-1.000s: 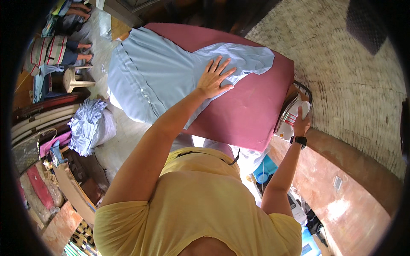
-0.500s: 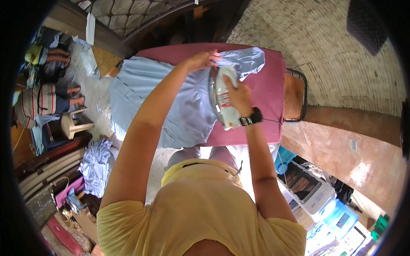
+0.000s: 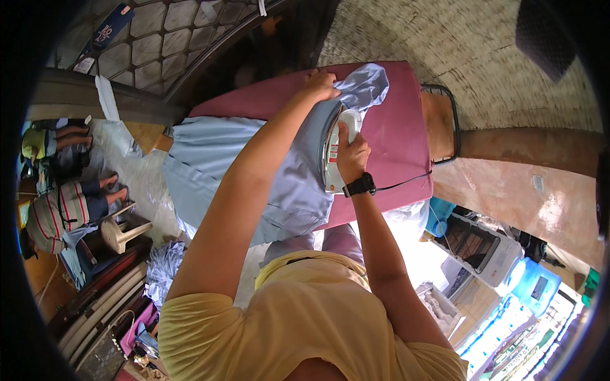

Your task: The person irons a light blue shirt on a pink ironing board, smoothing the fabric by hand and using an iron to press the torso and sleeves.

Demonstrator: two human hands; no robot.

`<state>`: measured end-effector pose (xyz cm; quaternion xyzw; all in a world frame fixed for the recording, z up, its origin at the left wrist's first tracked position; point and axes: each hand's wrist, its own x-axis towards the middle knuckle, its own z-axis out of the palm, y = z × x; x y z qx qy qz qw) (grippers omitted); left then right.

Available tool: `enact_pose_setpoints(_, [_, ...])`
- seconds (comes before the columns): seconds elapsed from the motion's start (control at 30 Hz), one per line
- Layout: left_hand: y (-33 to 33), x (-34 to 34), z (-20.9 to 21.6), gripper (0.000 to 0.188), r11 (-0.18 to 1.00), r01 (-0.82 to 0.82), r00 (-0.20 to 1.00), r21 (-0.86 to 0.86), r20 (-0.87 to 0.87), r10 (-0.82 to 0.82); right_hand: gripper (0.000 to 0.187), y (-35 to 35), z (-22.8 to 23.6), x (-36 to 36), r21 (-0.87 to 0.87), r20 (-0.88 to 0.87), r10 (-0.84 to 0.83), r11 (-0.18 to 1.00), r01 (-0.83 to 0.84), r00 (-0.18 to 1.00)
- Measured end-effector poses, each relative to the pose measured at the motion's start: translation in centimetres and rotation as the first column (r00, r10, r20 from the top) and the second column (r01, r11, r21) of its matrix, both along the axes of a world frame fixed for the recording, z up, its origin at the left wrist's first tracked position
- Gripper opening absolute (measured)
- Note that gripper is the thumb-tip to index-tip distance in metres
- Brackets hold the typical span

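A light-blue garment [image 3: 248,152] lies spread over a maroon padded ironing board [image 3: 400,120]. Its gathered sleeve-like end [image 3: 365,86] sticks up toward the far right. My right hand [image 3: 354,159] is wrapped round the handle of a white clothes iron [image 3: 332,171], whose soleplate rests on the cloth with its tip pointing away from me. Beyond the iron, my left hand [image 3: 321,86] is at the far edge of the garment, fingers bent against the cloth beside the gathered end. The fabric under the iron is hidden.
The iron's dark cord [image 3: 406,182] trails right across the board. A metal frame [image 3: 456,127] juts from the board's right end. Left are a plastic stool [image 3: 121,235], crumpled blue clothes [image 3: 164,270] and two other people. A blue water jug [image 3: 537,286] stands at lower right.
The view has shifted and turned. My left hand's fingers, stretched out before, are now bent at the cloth. The iron stays on the garment in my right hand, turned slightly.
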<state>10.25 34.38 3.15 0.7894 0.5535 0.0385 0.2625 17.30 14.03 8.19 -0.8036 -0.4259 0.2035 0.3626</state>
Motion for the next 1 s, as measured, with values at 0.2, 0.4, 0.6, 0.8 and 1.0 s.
enact_pose_setpoints(0.2, [3.3, -0.6, 1.4, 0.025, 0.942, -0.005, 0.774, -0.334, 0.595, 0.215, 0.065, 2.5, 1.3, -0.3, 0.024, -0.122, -0.020, 0.999, 0.023, 0.992])
enact_pose_setpoints(0.4, [4.4, -4.3, 0.4, 0.018, 0.982, -0.150, 0.545, -0.117, 0.819, 0.181, 0.070, 9.3, 0.1, -0.2, 0.031, 0.049, 0.087, 0.996, -0.089, 0.995])
enact_pose_setpoints(0.6, [3.2, -9.1, -2.7, 0.017, 0.994, -0.086, 0.975, -0.071, 0.200, 0.098, 0.065, 8.7, -1.8, -0.4, -0.010, 0.001, 0.110, 0.994, -0.110, 0.994])
enact_pose_setpoints(0.8, [1.6, -9.6, -3.0, 0.010, 0.996, -0.077, 0.918, -0.048, 0.386, 0.090, 0.065, 8.1, 0.1, -0.9, -0.037, -0.004, 0.125, 0.992, -0.125, 0.992])
enact_pose_setpoints(1.0, [0.8, -10.6, -2.2, 0.016, 0.999, -0.024, 0.863, -0.029, 0.504, 0.035, 0.065, 8.4, 0.1, -1.5, -0.018, 0.000, 0.095, 0.995, -0.095, 0.995])
